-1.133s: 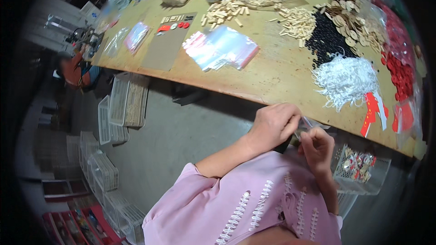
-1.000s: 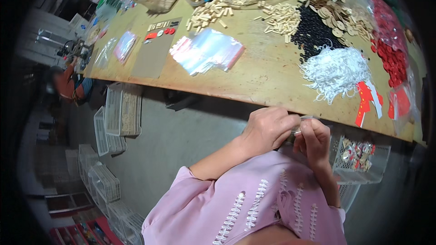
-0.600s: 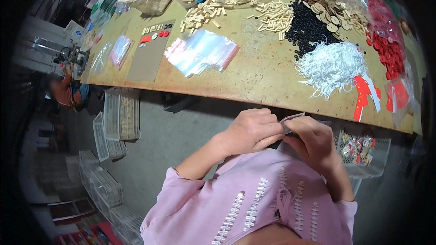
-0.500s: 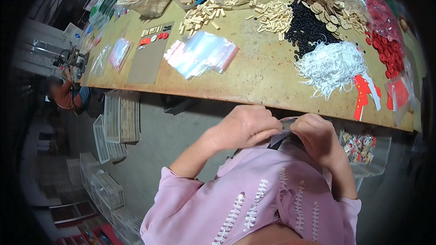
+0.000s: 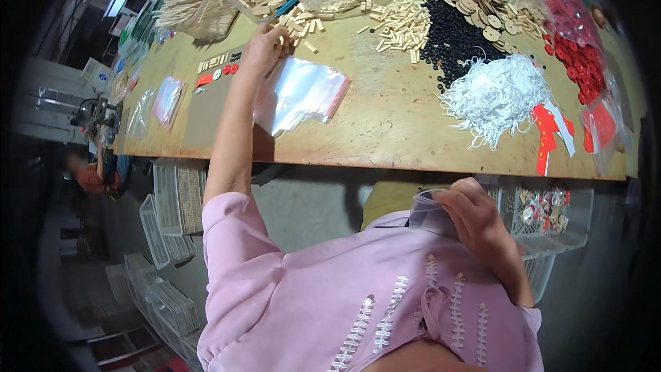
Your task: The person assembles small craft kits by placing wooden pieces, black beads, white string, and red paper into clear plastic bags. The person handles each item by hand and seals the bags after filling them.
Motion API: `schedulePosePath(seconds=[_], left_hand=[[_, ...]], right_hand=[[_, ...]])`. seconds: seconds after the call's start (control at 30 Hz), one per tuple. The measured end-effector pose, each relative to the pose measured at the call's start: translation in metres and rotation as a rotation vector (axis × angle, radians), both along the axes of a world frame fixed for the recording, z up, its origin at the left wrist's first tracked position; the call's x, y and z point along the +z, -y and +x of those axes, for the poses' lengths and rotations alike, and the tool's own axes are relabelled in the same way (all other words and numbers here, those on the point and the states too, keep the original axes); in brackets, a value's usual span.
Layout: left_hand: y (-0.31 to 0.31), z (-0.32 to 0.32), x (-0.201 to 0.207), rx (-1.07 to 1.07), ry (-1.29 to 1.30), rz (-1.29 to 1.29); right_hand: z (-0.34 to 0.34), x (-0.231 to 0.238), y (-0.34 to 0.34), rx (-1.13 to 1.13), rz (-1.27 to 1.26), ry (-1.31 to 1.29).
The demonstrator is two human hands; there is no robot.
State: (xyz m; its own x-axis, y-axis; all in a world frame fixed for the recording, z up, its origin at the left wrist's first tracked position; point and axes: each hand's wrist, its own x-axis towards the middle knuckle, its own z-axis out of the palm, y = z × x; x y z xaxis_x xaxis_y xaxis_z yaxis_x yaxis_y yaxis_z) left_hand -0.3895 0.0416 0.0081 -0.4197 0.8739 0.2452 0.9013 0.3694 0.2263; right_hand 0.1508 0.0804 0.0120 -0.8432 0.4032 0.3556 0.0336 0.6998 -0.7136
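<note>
My left hand (image 5: 264, 50) is stretched far over the table, its fingers curled down at the near-left edge of a pile of small wooden blocks (image 5: 303, 22). Whatever lies between those fingertips is hidden. Beneath and right of the wrist is a fanned stack of clear zip bags (image 5: 306, 89). Close to my body, beyond the table's front edge, my right hand (image 5: 471, 210) pinches a clear plastic bag (image 5: 428, 211) by its upper rim. The bag hangs with its mouth parted.
A grey board (image 5: 203, 114) bears sample pieces. Rightward lie wooden pegs (image 5: 403, 29), black beads (image 5: 458, 38), wooden discs (image 5: 475, 7), white strings (image 5: 496, 100), red buttons (image 5: 582, 69) and red paper flags (image 5: 545, 134). A crate (image 5: 554, 224) with filled bags stands below. Another person (image 5: 96, 176) works far left.
My left hand has left the bag near my body and reached forward and left to the wooden blocks. The right hand keeps the bag, now hanging from that hand alone.
</note>
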Motion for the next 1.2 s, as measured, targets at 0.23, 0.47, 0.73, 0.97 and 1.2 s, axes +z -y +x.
schedulePosePath(seconds=[0.23, 0.47, 0.73, 0.97, 1.2], left_hand=[[0.015, 0.106, 0.021, -0.229, 0.868, 0.436], [0.043, 0.272, 0.036, -0.800, 0.943, 0.320], [0.026, 0.270, 0.039, -0.900, 0.817, 0.053], [-0.001, 0.265, 0.053, -0.968, 0.971, -0.090], [-0.079, 0.164, 0.019, -0.336, 0.460, 0.043]], right_hand=[[-0.021, 0.011, -0.015, 0.012, 0.007, -0.045], [-0.048, 0.024, -0.019, 0.176, -0.107, -0.062], [-0.034, 0.014, -0.020, 0.156, -0.207, -0.025], [-0.022, 0.010, -0.029, 0.112, -0.243, -0.141], [-0.008, 0.023, -0.022, 0.050, -0.045, -0.138]])
